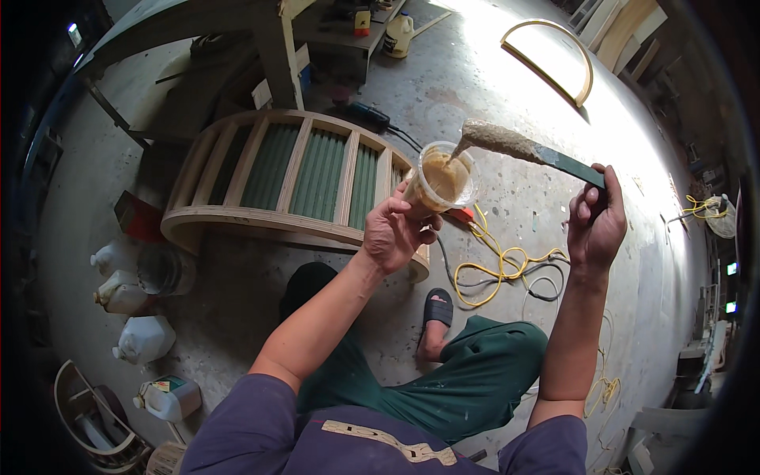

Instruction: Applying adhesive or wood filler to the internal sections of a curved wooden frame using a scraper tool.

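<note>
My left hand (393,236) is wrapped round a clear plastic tub (469,192), which is tilted so its open mouth shows. Inside lies a tan, thick liquid (442,176), with smears up the wall. My right hand (595,226) pinches the bare end of a flat green stirring stick (571,164). The stick's other end is thickly coated in the same tan stuff and hangs over the tub, where a strand runs down into it. Behind the tub stands a curved wooden frame (299,216) with upright ribs and green corrugated panels between them.
Yellow and grey cords (501,275) lie coiled on the concrete floor right of my foot (433,336). Several plastic jugs (146,340) stand at left. A power tool (369,115) rests behind the frame. Farther off are a half-round wooden arch (587,75) and a workbench (336,47).
</note>
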{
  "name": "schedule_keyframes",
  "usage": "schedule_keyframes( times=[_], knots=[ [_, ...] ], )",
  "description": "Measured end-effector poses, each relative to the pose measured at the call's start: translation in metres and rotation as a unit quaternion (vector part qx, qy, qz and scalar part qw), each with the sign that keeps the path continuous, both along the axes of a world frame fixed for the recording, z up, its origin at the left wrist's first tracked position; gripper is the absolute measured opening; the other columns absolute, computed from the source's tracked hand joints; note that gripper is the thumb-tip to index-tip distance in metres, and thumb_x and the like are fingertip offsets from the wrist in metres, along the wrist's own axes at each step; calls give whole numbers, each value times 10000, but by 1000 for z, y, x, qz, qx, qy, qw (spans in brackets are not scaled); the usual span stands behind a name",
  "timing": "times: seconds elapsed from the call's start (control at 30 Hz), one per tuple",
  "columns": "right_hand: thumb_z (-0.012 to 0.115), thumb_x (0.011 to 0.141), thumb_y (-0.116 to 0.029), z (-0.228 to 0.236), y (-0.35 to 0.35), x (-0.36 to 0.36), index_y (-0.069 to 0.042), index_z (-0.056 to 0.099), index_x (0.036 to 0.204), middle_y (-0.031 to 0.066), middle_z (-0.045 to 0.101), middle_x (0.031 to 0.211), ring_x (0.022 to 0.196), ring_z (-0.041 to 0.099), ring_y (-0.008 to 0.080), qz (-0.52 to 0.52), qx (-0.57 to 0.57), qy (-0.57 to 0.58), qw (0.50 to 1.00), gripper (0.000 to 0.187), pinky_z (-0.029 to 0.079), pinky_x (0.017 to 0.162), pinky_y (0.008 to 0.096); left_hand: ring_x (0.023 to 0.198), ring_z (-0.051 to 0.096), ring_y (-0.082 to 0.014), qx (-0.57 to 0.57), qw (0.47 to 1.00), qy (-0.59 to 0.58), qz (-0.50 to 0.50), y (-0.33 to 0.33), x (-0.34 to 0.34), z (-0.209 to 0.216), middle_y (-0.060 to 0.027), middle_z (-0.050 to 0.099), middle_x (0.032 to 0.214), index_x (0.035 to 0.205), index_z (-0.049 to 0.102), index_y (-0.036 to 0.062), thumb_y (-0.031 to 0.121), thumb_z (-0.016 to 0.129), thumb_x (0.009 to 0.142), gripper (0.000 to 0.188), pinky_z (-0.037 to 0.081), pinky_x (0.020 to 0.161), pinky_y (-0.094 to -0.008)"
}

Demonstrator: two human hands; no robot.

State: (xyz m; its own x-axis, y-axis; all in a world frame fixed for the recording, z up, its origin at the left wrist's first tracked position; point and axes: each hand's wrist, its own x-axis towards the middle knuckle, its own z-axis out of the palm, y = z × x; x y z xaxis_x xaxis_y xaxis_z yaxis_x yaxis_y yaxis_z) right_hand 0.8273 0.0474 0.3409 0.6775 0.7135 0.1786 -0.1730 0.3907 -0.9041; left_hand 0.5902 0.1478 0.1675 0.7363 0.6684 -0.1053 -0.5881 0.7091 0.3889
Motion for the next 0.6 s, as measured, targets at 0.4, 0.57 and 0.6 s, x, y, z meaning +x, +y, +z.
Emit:
schedule_keyframes(
  times=[0.4, 0.57, 0.6],
  knots=[
    [510, 1096, -205, -10, 6, -3, -7, 668, 1082, -26, 517, 669, 479, 429, 72, -17, -28, 31, 999, 253, 357, 462, 230, 943, 666, -237, 31, 999, -36, 2, 7, -5, -4, -96, 650, 1175, 1427, 428, 166, 243, 557, 848, 598, 499, 767, -373],
    [570, 1059, -225, -15, 5, -1, -12, 640, 1075, -4, 540, 658, 494, 476, 87, 0, -21, 37, 999, 225, 371, 454, 213, 955, 672, -242, 53, 998, -22, 0, 5, -4, -9, -99, 641, 1186, 1440, 400, 167, 233, 555, 848, 616, 501, 769, -372],
    [570, 1059, -225, -15, 6, 0, -12, 640, 1075, -4, 540, 658, 494, 476, 87, 0, -22, 38, 999, 225, 371, 454, 213, 954, 672, -244, 55, 998, -16, 0, 5, -4, -10, -101, 639, 1187, 1444, 389, 168, 226, 556, 846, 623, 501, 771, -371]
  ],
)
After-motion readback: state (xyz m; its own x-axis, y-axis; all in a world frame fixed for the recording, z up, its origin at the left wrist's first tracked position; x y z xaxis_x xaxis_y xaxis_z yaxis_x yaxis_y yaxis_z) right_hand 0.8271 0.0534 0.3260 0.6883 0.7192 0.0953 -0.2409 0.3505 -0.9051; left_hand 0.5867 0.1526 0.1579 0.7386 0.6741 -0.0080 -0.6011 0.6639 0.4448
